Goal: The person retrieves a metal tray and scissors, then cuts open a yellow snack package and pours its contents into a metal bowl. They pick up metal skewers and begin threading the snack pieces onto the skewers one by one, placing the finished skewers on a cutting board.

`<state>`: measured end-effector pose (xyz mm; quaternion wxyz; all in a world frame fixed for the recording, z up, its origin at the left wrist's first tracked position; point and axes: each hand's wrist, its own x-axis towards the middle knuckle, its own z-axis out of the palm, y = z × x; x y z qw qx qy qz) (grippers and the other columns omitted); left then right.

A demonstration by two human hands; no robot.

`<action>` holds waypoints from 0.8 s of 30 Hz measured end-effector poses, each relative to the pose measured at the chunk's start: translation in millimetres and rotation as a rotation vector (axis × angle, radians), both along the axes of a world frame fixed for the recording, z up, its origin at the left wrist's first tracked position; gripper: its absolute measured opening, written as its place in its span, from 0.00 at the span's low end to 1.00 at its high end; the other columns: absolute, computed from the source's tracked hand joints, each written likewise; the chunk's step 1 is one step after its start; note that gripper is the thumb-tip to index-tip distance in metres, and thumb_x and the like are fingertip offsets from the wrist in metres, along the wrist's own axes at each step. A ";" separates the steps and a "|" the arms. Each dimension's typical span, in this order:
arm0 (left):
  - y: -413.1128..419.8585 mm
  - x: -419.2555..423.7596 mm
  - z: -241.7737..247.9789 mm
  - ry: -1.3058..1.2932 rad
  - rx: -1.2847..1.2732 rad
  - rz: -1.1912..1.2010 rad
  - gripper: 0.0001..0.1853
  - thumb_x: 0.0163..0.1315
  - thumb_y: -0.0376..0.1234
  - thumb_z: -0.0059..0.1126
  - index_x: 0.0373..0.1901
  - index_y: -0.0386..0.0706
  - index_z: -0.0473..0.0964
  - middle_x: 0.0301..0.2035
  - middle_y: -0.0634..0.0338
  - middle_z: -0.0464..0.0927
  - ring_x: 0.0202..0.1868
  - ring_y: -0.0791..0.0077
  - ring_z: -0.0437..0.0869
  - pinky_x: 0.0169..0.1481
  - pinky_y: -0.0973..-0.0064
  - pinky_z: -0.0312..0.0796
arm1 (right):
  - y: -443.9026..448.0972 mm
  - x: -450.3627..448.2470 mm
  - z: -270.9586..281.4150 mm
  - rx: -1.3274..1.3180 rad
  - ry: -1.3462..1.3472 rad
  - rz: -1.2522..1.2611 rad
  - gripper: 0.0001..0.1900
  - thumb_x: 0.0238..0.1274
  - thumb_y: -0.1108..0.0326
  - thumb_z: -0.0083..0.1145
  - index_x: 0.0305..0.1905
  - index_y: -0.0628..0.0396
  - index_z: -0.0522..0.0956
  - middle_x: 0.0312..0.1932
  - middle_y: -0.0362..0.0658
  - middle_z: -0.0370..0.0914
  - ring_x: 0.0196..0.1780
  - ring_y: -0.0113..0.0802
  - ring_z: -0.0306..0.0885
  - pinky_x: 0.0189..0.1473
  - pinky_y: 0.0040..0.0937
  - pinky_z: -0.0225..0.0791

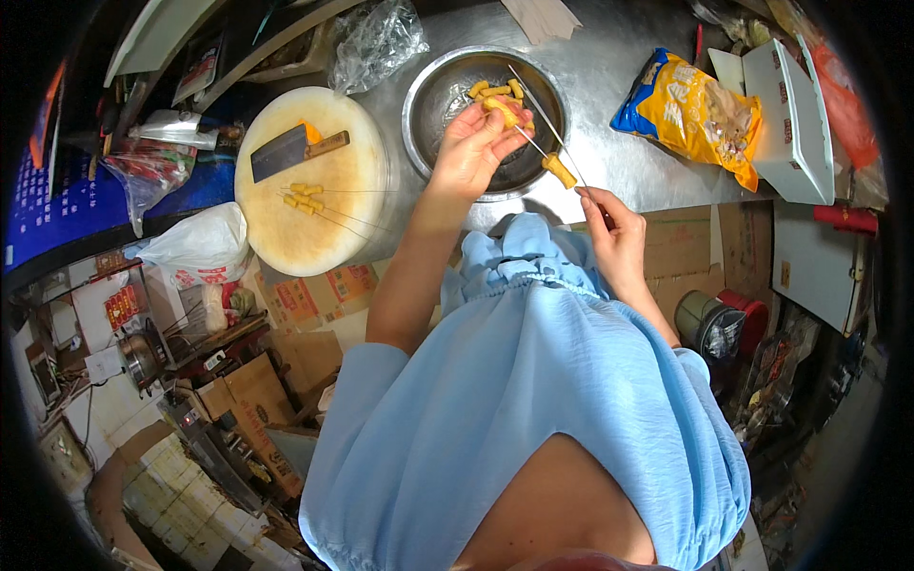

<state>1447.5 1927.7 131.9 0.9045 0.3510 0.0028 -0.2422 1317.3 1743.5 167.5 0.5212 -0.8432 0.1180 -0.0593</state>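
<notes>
My left hand (471,153) pinches a short yellow food piece (502,113) over a steel bowl (416,146). The tip end of a thin metal skewer (532,142) meets that piece. Lower on the same skewer sits another yellow piece (559,171). My right hand (620,232) grips the skewers near their lower ends. A second metal skewer (543,107) slants up across the bowl, with no food visible on it. Several more yellow pieces (494,91) lie in the bowl, partly hidden behind my left hand.
Left of the bowl, a round chopping board (314,243) carries a cleaver (280,153) and several loaded skewers (305,197). A clear plastic bag (382,43) lies behind. On the right are a yellow-and-blue food bag (678,107) and a white box (785,128). A white plastic bag (203,243) sits at the left.
</notes>
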 end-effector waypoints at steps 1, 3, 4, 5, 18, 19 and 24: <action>-2.7 -3.3 -0.6 -0.011 0.012 -0.026 0.11 0.70 0.33 0.48 0.48 0.37 0.71 0.46 0.54 0.75 0.52 0.66 0.78 0.60 0.64 0.73 | 1.6 2.1 2.1 -0.005 0.005 0.007 0.08 0.61 0.73 0.57 0.44 0.58 0.82 0.15 0.36 0.68 0.20 0.16 0.60 0.22 0.19 0.55; -11.2 -12.2 -0.5 -0.035 0.036 -0.078 0.11 0.70 0.32 0.47 0.49 0.36 0.71 0.46 0.54 0.75 0.52 0.66 0.78 0.59 0.64 0.72 | 4.8 7.9 4.4 -0.015 0.012 0.022 0.08 0.62 0.73 0.57 0.44 0.58 0.82 0.15 0.37 0.69 0.19 0.16 0.60 0.21 0.19 0.55; -18.0 -20.4 6.9 0.048 0.059 -0.041 0.11 0.69 0.33 0.49 0.47 0.35 0.70 0.44 0.56 0.77 0.50 0.67 0.79 0.57 0.64 0.73 | 6.5 11.7 4.4 -0.006 0.004 0.027 0.08 0.62 0.72 0.57 0.45 0.58 0.82 0.15 0.37 0.70 0.19 0.16 0.62 0.21 0.20 0.56; -17.6 -22.1 6.9 0.032 0.039 -0.004 0.10 0.70 0.32 0.49 0.47 0.35 0.70 0.44 0.56 0.77 0.50 0.67 0.79 0.57 0.64 0.73 | 8.4 16.1 4.2 0.003 -0.004 0.034 0.09 0.62 0.72 0.57 0.45 0.58 0.82 0.15 0.38 0.71 0.19 0.16 0.63 0.21 0.20 0.57; 238.0 -24.5 -88.5 0.262 0.614 0.836 0.08 0.67 0.34 0.55 0.39 0.40 0.70 0.35 0.58 0.78 0.39 0.70 0.82 0.42 0.69 0.78 | -23.3 28.7 -19.4 -0.017 0.128 -0.016 0.16 0.69 0.63 0.51 0.56 0.57 0.78 0.30 0.41 0.79 0.26 0.19 0.68 0.27 0.20 0.62; 269.7 -22.7 -90.9 0.324 0.713 0.909 0.07 0.66 0.33 0.55 0.37 0.40 0.70 0.33 0.57 0.77 0.34 0.71 0.81 0.37 0.72 0.78 | -30.1 25.4 -28.3 -0.030 0.105 -0.026 0.16 0.70 0.63 0.51 0.55 0.58 0.78 0.29 0.41 0.79 0.27 0.19 0.68 0.29 0.21 0.62; 377.6 -8.3 -129.7 0.545 1.106 0.987 0.10 0.61 0.33 0.61 0.34 0.36 0.71 0.25 0.56 0.76 0.22 0.71 0.76 0.22 0.75 0.74 | -38.7 16.9 -43.1 -0.112 0.195 -0.023 0.16 0.69 0.61 0.51 0.54 0.59 0.79 0.28 0.43 0.79 0.31 0.22 0.72 0.32 0.23 0.65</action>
